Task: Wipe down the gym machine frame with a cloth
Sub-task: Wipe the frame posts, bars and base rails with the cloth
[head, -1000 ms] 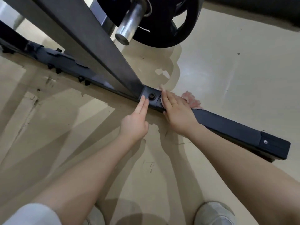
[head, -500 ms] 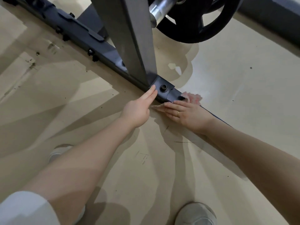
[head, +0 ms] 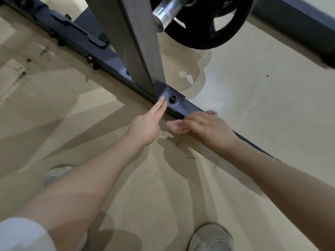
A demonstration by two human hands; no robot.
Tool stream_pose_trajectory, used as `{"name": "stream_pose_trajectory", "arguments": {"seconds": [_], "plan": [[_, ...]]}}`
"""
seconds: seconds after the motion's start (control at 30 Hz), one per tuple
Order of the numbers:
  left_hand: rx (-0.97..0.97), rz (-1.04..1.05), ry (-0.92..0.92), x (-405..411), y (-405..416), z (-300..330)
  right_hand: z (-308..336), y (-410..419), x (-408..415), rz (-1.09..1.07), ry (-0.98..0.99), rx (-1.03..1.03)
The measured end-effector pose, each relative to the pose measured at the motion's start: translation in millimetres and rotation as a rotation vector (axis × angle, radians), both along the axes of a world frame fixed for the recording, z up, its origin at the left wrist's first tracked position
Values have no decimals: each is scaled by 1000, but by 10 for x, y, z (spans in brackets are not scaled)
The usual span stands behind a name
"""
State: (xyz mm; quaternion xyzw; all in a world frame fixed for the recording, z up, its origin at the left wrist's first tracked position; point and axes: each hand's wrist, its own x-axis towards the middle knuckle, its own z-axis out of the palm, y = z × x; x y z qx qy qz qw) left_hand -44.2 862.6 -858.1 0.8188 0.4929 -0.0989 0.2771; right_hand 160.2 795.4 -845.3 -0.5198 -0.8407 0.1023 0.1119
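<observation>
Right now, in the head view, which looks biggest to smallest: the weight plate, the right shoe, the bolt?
1. Weight plate, though cut off at the top.
2. Right shoe, partly cut off and nearer the camera, so flattered.
3. Bolt, clearly smallest.

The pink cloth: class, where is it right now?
In the head view, the pink cloth lies under the right hand on the black floor bar, just right of the bolt.

Matt black painted metal on the base rail point(head: 188, 106), a dull dark bolt point(head: 173, 99) set in it. The upright post point(head: 134, 44) shows brushed grey metal. Bright polished steel on the bar sleeve point(head: 165, 12), matt black rubbery weight plate point(head: 213, 36). Glossy, scuffed beige floor point(head: 262, 98). Pale pink cloth point(head: 175, 126), soft and blurred.
</observation>
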Motion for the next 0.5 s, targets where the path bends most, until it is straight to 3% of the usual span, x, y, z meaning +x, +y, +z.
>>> {"name": "stream_pose_trajectory", "arguments": {"seconds": [0.07, 0.13, 0.23, 0.3, 0.33, 0.43, 0.5], "plan": [[7, 72, -123, 42, -39, 39, 211, -71, -26, -314, 247, -189], [-32, 269, -462, 105, -101, 126, 318, -79, -59, -547, 459, -266], [-474, 607, -874, 213, -272, 338, 453, -24, -171, -734, 850, -394], [-749, 718, -981, 271, -354, 388, 497, -2, -232, -760, 1081, -506], [-792, 722, -1019, 287, -391, 397, 504, -10, -247, -742, 1125, -538], [-711, 694, -1064, 292, -348, 415, 452, -58, -215, -715, 1108, -673], [-626, 562, -1024, 224, -268, 421, 431, -60, -159, -811, 1178, -878]]}}
